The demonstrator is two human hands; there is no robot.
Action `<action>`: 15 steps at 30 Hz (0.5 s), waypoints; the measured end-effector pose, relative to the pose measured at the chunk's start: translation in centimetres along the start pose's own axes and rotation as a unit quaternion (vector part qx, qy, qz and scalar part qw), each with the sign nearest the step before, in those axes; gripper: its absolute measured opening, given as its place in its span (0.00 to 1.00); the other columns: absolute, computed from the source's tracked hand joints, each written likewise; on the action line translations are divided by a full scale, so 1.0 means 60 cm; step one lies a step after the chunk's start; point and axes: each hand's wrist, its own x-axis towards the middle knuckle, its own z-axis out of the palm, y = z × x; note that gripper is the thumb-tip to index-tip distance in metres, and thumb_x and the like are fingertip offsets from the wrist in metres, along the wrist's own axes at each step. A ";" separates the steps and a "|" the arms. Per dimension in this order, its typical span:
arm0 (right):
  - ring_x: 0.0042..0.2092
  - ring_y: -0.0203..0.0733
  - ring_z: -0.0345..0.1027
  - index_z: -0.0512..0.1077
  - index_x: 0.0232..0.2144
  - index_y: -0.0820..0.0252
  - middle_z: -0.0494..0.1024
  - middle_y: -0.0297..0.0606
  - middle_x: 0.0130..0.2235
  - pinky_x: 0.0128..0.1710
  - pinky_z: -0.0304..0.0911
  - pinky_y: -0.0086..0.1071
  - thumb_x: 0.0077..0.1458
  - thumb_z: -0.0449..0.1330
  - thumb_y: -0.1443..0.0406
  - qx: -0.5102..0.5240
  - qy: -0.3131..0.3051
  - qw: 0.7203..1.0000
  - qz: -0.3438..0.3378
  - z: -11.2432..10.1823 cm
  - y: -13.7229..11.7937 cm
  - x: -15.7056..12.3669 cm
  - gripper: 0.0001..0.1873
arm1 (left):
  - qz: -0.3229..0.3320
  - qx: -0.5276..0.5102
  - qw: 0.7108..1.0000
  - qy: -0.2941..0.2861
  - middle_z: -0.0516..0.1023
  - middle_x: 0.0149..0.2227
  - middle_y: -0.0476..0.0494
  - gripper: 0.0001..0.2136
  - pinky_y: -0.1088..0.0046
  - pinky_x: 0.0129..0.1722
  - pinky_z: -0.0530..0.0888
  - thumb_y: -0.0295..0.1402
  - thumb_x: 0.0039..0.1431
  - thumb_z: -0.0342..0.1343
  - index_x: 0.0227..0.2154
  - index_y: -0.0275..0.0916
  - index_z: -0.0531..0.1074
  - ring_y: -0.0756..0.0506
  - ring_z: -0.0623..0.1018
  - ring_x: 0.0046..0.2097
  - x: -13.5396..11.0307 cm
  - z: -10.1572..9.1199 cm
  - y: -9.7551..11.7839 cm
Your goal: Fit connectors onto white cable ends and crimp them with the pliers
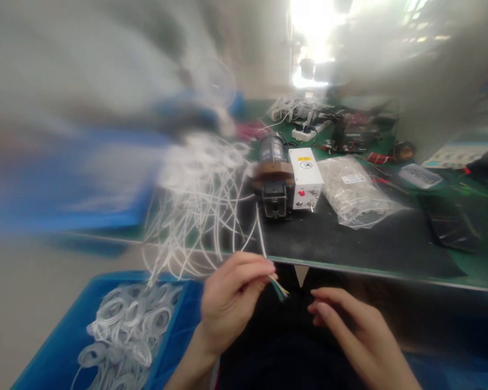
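My left hand (pixel 233 303) pinches a white cable (pixel 261 233) between thumb and fingers, just in front of the bench edge. Thin coloured wires (pixel 280 290), green, yellow and white among them, fan out from the cable's end past my fingertips. To the right, my right hand (pixel 352 325) is loosely curled with no object visible in it. Its fingertips point at the wire ends, a short gap away. Behind my hands stands a small bench machine with a dark motor (pixel 271 149) and a white control box (pixel 306 179) bearing a red light and switches.
Many white cables (pixel 203 200) pile up on the bench's left and droop over its edge. Below them a blue bin (pixel 52 346) holds coiled cables (pixel 134 325). A clear bag of small parts (pixel 355 189) lies right of the machine, near a small plastic tray (pixel 420 176).
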 end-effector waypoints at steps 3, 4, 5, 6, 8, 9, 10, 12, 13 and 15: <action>0.45 0.48 0.87 0.82 0.56 0.51 0.90 0.43 0.48 0.47 0.82 0.32 0.71 0.62 0.54 0.016 -0.029 0.999 -0.002 0.022 0.004 0.001 0.17 | 0.016 0.053 0.984 -0.168 0.86 0.52 0.42 0.13 0.64 0.55 0.83 0.24 0.71 0.62 0.53 0.47 0.81 0.43 0.85 0.54 -0.033 0.003 -0.028; 0.45 0.49 0.87 0.82 0.56 0.51 0.90 0.43 0.48 0.47 0.82 0.32 0.71 0.62 0.55 0.016 -0.029 0.999 -0.002 0.025 0.009 0.000 0.17 | 0.015 0.095 0.980 -0.172 0.85 0.53 0.42 0.12 0.63 0.57 0.82 0.26 0.73 0.61 0.54 0.47 0.81 0.42 0.84 0.56 -0.041 -0.003 -0.041; 0.45 0.49 0.87 0.82 0.55 0.51 0.90 0.43 0.47 0.47 0.82 0.32 0.70 0.63 0.54 0.019 -0.025 0.999 0.006 0.025 0.015 -0.003 0.17 | 0.004 0.152 0.976 -0.154 0.85 0.54 0.43 0.11 0.62 0.57 0.82 0.28 0.74 0.60 0.54 0.47 0.81 0.42 0.84 0.56 -0.046 -0.013 -0.055; 0.44 0.49 0.88 0.82 0.55 0.51 0.90 0.43 0.46 0.46 0.82 0.32 0.70 0.63 0.54 0.025 -0.022 0.999 0.018 0.024 0.021 -0.006 0.17 | -0.022 0.223 0.968 -0.114 0.85 0.52 0.44 0.10 0.63 0.57 0.81 0.30 0.75 0.58 0.52 0.48 0.81 0.43 0.84 0.55 -0.050 -0.024 -0.070; 0.40 0.47 0.88 0.83 0.52 0.52 0.90 0.41 0.43 0.43 0.82 0.30 0.69 0.64 0.52 0.043 -0.015 0.998 0.051 0.021 0.033 -0.012 0.17 | -0.079 0.311 0.946 -0.045 0.84 0.51 0.38 0.10 0.56 0.56 0.80 0.32 0.75 0.57 0.54 0.42 0.79 0.38 0.83 0.53 -0.050 -0.047 -0.097; 0.39 0.47 0.88 0.84 0.51 0.52 0.90 0.41 0.42 0.42 0.82 0.29 0.69 0.64 0.52 0.055 -0.012 0.996 0.069 0.019 0.037 -0.015 0.17 | -0.103 0.341 0.934 -0.025 0.83 0.49 0.35 0.10 0.54 0.54 0.80 0.33 0.74 0.58 0.54 0.39 0.78 0.36 0.83 0.51 -0.048 -0.055 -0.108; 0.38 0.46 0.88 0.84 0.50 0.52 0.90 0.41 0.41 0.41 0.82 0.28 0.68 0.65 0.51 0.066 -0.007 0.994 0.085 0.019 0.041 -0.019 0.17 | -0.121 0.360 0.925 -0.021 0.83 0.47 0.35 0.11 0.54 0.52 0.79 0.35 0.73 0.59 0.53 0.38 0.77 0.35 0.83 0.50 -0.045 -0.060 -0.116; 0.38 0.46 0.88 0.85 0.49 0.53 0.90 0.41 0.41 0.41 0.82 0.27 0.67 0.65 0.49 0.084 0.004 0.991 0.105 0.019 0.048 -0.025 0.18 | -0.148 0.387 0.910 -0.034 0.82 0.43 0.38 0.09 0.59 0.46 0.79 0.38 0.72 0.61 0.47 0.38 0.78 0.36 0.83 0.44 -0.038 -0.060 -0.123; 0.38 0.47 0.88 0.85 0.49 0.53 0.90 0.41 0.41 0.41 0.82 0.27 0.67 0.65 0.49 0.089 0.005 0.990 0.111 0.020 0.052 -0.029 0.19 | -0.159 0.396 0.903 -0.043 0.82 0.41 0.40 0.08 0.63 0.42 0.77 0.38 0.71 0.61 0.44 0.39 0.79 0.38 0.83 0.41 -0.034 -0.056 -0.124; 0.39 0.48 0.88 0.85 0.49 0.53 0.91 0.43 0.42 0.41 0.82 0.29 0.66 0.66 0.48 0.093 -0.005 0.989 0.118 0.018 0.063 -0.036 0.20 | -0.182 0.414 0.891 -0.047 0.81 0.39 0.42 0.06 0.67 0.35 0.73 0.36 0.71 0.59 0.39 0.41 0.79 0.41 0.82 0.37 -0.028 -0.047 -0.120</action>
